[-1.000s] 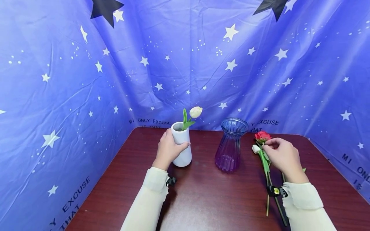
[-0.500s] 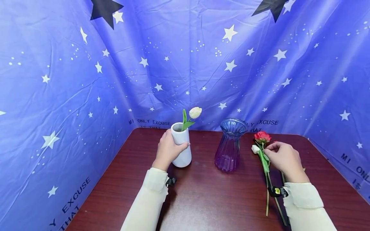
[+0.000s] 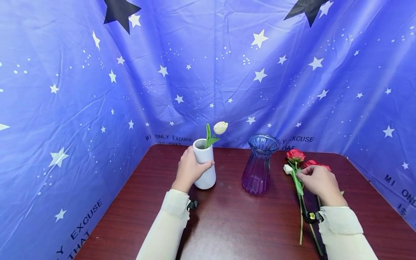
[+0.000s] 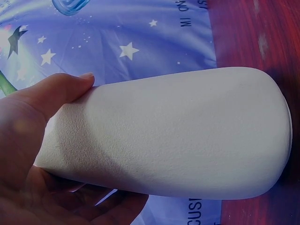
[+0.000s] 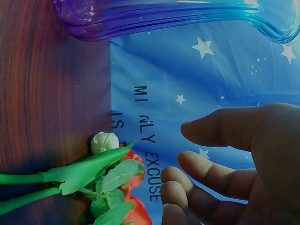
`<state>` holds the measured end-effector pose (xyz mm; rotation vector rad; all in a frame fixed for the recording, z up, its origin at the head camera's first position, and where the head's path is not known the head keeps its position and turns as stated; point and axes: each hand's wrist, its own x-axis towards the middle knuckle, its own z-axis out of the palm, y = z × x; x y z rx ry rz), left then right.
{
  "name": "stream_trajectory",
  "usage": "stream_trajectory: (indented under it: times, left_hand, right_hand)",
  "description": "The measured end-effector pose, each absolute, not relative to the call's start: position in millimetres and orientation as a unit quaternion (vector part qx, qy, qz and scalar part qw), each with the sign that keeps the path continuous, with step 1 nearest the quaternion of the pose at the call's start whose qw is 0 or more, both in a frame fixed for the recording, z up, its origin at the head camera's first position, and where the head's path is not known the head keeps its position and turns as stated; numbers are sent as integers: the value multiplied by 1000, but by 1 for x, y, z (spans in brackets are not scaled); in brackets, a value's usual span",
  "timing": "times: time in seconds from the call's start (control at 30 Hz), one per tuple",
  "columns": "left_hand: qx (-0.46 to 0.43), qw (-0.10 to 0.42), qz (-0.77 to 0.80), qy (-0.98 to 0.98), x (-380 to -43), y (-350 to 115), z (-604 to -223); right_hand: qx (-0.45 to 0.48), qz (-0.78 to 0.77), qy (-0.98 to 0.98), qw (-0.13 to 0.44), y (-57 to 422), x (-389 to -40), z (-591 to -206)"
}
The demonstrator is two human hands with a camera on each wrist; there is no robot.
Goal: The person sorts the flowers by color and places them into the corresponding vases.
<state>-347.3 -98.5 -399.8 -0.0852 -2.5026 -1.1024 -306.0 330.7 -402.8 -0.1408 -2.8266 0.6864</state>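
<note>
My left hand point(image 3: 191, 168) grips the upper part of a white vase point(image 3: 207, 175) standing upright on the table, thumb and fingers around it. A white tulip point(image 3: 220, 128) with green leaves leans out of its mouth. My right hand point(image 3: 320, 184) hovers over flowers lying at the right. In the right wrist view its thumb and loosely bent fingers are apart, nothing between them. Closest to it are a second white tulip point(image 5: 104, 142) and a red rose point(image 3: 295, 155). More red blooms point(image 3: 310, 163) show behind the hand, which partly hides their stems.
A blue-and-purple glass vase point(image 3: 256, 173) stands between the white vase and the loose flowers. The dark red wooden table point(image 3: 240, 227) is enclosed at the back and sides by a blue star-printed cloth point(image 3: 195, 47).
The right hand has drawn slightly back from the red rose, uncovering more red blooms behind it. The left hand and the white vase stay where they were.
</note>
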Motion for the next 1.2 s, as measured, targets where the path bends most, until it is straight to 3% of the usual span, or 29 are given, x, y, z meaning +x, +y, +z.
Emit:
stream_trajectory:
  times: [0.37, 1.2]
  left_hand:
    - [-29, 194, -398, -896, -346, -97, -400]
    - [-29, 200, -394, -897, -348, -99, -403]
  right_hand:
    - [-44, 225, -971, 64, 338, -307, -408]
    - [-36, 217, -974, 56, 339, -311, -421]
